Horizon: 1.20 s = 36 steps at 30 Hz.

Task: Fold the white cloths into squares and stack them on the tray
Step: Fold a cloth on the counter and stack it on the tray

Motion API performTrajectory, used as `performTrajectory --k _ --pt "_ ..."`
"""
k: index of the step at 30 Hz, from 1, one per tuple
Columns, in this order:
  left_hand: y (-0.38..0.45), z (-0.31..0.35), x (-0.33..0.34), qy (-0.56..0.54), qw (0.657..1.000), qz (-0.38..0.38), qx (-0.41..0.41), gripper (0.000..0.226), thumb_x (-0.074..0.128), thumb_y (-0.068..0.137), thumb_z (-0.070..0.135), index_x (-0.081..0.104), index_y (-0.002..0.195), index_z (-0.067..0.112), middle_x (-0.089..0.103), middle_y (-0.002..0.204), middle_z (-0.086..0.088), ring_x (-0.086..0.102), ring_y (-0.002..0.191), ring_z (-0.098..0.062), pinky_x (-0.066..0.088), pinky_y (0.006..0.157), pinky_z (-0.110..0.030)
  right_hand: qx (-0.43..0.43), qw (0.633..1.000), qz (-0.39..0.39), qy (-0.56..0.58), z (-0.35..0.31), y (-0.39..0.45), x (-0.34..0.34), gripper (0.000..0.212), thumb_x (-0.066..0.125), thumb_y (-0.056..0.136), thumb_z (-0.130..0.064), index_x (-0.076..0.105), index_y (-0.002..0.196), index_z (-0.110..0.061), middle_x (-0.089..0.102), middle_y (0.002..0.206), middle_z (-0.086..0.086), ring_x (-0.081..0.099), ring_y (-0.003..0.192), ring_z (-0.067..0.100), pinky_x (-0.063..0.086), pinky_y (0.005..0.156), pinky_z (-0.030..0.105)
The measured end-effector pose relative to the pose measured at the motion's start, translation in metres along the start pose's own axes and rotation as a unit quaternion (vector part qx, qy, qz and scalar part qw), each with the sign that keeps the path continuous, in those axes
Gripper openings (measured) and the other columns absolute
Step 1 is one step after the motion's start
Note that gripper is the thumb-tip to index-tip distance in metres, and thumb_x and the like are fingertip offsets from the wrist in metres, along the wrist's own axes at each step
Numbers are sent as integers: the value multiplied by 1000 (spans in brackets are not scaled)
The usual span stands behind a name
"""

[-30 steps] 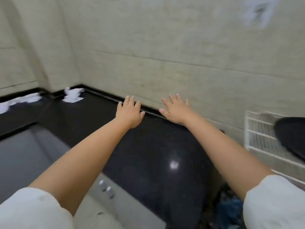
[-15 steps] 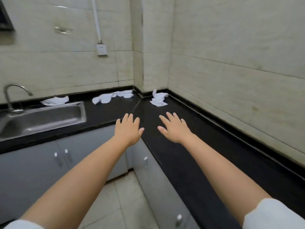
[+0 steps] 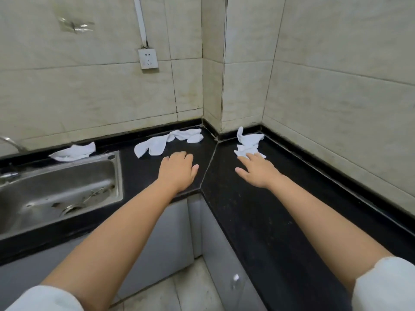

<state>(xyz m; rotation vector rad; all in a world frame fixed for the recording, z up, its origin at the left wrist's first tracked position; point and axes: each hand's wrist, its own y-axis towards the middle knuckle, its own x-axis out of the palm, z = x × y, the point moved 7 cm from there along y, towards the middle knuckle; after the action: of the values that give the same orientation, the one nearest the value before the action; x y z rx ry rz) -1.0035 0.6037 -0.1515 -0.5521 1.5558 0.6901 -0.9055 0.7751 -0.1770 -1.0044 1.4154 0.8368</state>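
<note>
CHANGE: both hands have advanced to the corner of the surface (image 3: 247,221) | RIGHT: right hand (image 3: 258,172) grip apart, fingertips touching crumpled white cloth (image 3: 248,142) | LEFT: left hand (image 3: 178,170) grip apart, near long white cloth (image 3: 166,142) left of corner | STATUS: nothing folded; tray unseen.

No readable text, label, brand, number or sign appears anywhere in this view. The white wall socket (image 3: 148,58) carries only its plug holes, no lettering. The patch of clear tape (image 3: 75,26) on the wall tile is blank.
</note>
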Motion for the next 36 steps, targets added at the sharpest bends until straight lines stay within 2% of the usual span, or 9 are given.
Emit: performTrajectory --k 9,13,19,24,27,29,31,34,36 --pt "205 -31 68 -16 992 -13 128 39 33 98 36 48 121 9 51 124 -10 48 115 -29 40 87 -39 142 989 -33 7 55 156 45 51 33 97 -42 30 142 -17 31 148 6 22 139 28 32 108 46" --pt "276 -26 106 -20 981 -37 191 42 34 98 37 44 128 10 46 132 -10 41 123 -27 37 97 -39 212 976 -50 20 80 201 64 50 33 97 -42 31 140 -16 32 147 7 26 137 28 33 105 45" --pt "339 1 166 -34 964 -88 248 43 33 98 37 42 132 12 41 140 -7 35 132 -23 32 105 -38 296 950 -78 55 117 229 109 48 37 97 -38 37 138 -12 39 144 8 31 135 27 35 107 41" --pt "366 19 204 -52 950 -145 271 44 34 99 36 39 135 12 35 145 -9 28 138 -24 31 109 -39 333 938 -61 69 148 269 128 34 44 94 -31 55 114 -7 57 120 13 52 112 30 44 86 36" --pt "378 13 223 -54 947 -180 262 45 33 99 36 37 136 12 32 148 -9 25 139 -24 28 111 -41 352 928 -35 116 162 308 130 37 43 95 -26 50 127 -8 56 127 14 53 115 31 44 90 38" --pt "384 6 234 -54 946 -191 255 45 34 99 36 36 137 13 31 148 -8 24 140 -24 27 112 -40 397 897 0 196 173 333 136 44 45 95 -27 44 133 -6 56 127 15 52 117 31 44 92 38" --pt "391 0 244 -53 946 -200 248 47 33 99 37 34 140 14 28 151 -7 21 141 -23 25 113 -40 461 844 49 268 186 351 146 44 50 93 -28 47 127 0 58 123 18 54 115 32 43 90 34" --pt "399 -8 253 -53 945 -213 242 47 32 99 37 32 141 16 24 153 -5 20 142 -21 23 114 -38 520 782 81 334 200 366 167 29 51 92 -18 59 109 4 64 107 16 58 106 32 44 83 31" --pt "403 -7 252 -65 943 -214 245 47 33 99 37 32 141 16 25 153 -5 21 142 -20 24 113 -36 510 772 108 363 200 366 175 17 48 89 -7 61 80 0 57 78 9 59 87 29 45 72 21"
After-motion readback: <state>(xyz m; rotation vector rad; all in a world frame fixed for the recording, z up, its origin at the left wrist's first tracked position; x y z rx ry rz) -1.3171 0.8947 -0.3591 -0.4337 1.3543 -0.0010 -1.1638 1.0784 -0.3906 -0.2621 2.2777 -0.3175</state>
